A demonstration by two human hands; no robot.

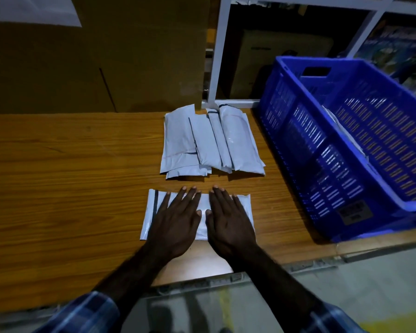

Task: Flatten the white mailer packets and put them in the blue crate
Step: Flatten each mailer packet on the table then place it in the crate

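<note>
Single head-worn wide-angle view, aimed forward and steeply down from above, wooden table point(70, 188) seen close below, edges bent by the lens, shelving point(216, 56) seen beyond.

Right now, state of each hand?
Left hand: open, pressing flat on the white mailer packet.
Right hand: open, pressing flat on it too.
</note>
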